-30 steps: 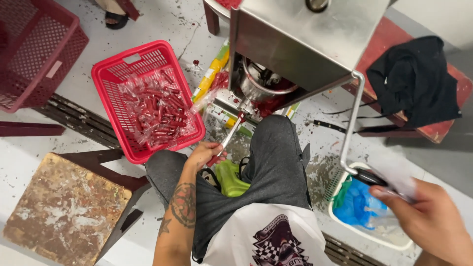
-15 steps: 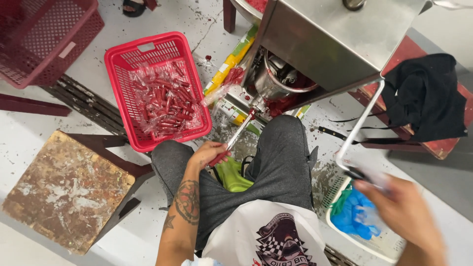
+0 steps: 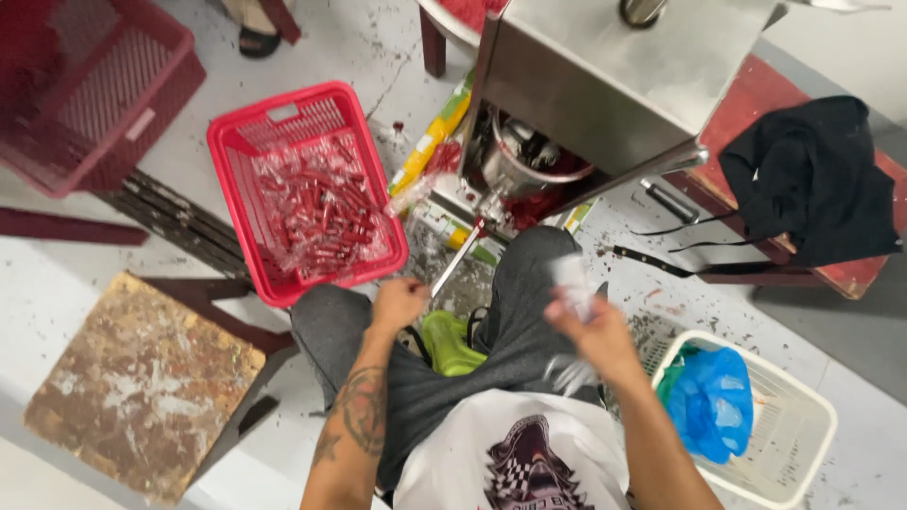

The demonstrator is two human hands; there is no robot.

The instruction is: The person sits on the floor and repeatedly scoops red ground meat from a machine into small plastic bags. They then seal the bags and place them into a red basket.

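I see left hand [image 3: 399,302] closed on thin metal rod [image 3: 459,257] under steel machine [image 3: 605,85]. Right hand [image 3: 590,331] grip holding blurred clear bag [image 3: 573,281] above knee. Red basket [image 3: 248,236] beside left.

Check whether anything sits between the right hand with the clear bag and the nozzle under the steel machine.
Nothing visible blocks it. The right hand holds a blurred clear bag above the right knee; open space leads to the nozzle under the steel machine. The left hand and the thin metal rod it holds lie just left of that path.
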